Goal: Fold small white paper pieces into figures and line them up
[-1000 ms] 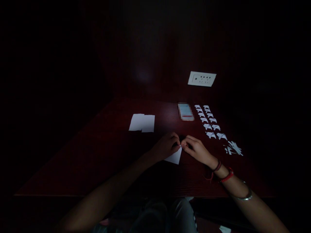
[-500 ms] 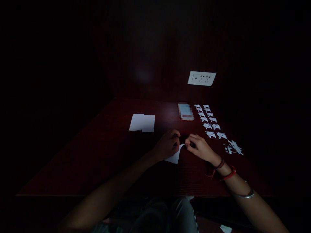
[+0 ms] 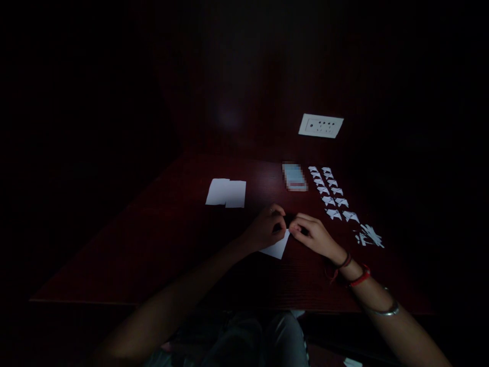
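Observation:
A white sheet of paper (image 3: 276, 248) lies on the dark red table beneath my hands, its upper left part covered by fingers. My left hand (image 3: 268, 228) is closed in a pinch on the paper's upper side. At the paper's upper right corner, my right hand (image 3: 310, 233) pinches the edge between thumb and forefinger. The fingertips of both hands are close together. Farther left lie two white paper pieces (image 3: 226, 193), side by side and slightly overlapping.
Two rows of small folded paper shapes (image 3: 327, 201) run along the right side. Nearer me is a heap of paper strips (image 3: 370, 236). A blurred-out phone-like object (image 3: 294, 177) lies at the back, below a wall socket (image 3: 321, 126). The table (image 3: 126, 244) ends at my lap.
My right hand has moved slightly left, closer to my left hand and onto the paper's corner. The whole view has shifted a little.

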A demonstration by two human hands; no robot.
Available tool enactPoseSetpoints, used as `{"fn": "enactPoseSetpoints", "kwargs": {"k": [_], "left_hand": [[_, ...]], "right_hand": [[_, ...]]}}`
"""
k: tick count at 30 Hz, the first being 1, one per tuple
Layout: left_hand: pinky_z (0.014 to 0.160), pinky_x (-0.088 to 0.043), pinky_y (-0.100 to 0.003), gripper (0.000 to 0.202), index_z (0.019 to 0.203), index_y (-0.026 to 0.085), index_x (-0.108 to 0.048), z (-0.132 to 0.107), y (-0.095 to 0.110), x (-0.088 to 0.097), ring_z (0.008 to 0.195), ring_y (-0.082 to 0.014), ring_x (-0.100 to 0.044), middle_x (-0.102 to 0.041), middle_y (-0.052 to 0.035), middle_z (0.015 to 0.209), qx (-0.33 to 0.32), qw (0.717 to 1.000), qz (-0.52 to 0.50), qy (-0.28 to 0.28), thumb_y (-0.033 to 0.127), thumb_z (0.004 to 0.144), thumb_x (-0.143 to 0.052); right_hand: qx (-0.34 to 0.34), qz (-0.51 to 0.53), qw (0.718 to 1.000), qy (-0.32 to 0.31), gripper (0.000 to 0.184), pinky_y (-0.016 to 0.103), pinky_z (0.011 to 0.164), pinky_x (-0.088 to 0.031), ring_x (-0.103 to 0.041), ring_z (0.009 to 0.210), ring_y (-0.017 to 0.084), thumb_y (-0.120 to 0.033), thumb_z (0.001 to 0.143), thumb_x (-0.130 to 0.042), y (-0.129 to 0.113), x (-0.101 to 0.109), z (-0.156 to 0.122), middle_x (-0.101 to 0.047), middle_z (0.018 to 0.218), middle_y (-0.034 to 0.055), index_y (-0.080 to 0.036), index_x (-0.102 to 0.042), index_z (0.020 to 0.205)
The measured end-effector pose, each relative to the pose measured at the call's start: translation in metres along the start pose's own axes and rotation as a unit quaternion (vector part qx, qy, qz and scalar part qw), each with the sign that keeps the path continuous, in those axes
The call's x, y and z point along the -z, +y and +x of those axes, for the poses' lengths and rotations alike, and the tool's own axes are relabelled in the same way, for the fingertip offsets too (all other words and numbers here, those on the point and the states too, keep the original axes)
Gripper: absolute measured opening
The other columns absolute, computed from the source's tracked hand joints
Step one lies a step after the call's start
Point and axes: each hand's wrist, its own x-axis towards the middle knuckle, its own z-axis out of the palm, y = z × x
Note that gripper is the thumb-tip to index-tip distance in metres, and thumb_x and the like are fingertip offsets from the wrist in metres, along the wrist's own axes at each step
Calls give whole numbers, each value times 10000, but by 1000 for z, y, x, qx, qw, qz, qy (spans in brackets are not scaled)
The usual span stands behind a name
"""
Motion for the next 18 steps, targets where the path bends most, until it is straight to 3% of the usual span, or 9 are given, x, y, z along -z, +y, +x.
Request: {"fn": "enactPoseSetpoints", "kwargs": {"k": [6,10,13,18], "left_hand": [[814,-376,-288,55,627,150,-540,-2,-15,12,901,-138,-448,-429,-25,920,19,999,-34,-13,125,674,-526],[824,-370,-297,50,652,148,-555,-2,-24,22,885,-140,-456,-439,-27,890,60,998,-29,20,131,687,-524],[818,-372,-291,74,682,153,-561,0,-18,20,862,-130,-464,-457,-24,868,54,997,-33,32,164,726,-503],[830,-368,-291,48,712,164,-566,-1,-2,8,896,-138,-459,-458,-26,912,23,999,-43,-7,207,713,-544]], "right_hand": [[0,-5,1000,4,112,228,590,-344,-419,614,104,-175,769,-418,7,10,-4,-440,646,0,-166,-482,677],[-11,14,1000,9,123,220,559,-341,-408,596,100,-183,778,-413,9,11,-5,-428,642,1,-162,-479,677],[-9,30,999,-5,147,217,559,-350,-413,591,95,-208,788,-414,6,9,-3,-432,639,0,-159,-499,678],[-28,31,999,13,180,219,554,-365,-430,594,99,-267,803,-418,3,5,-1,-453,639,4,-159,-541,726]]}}
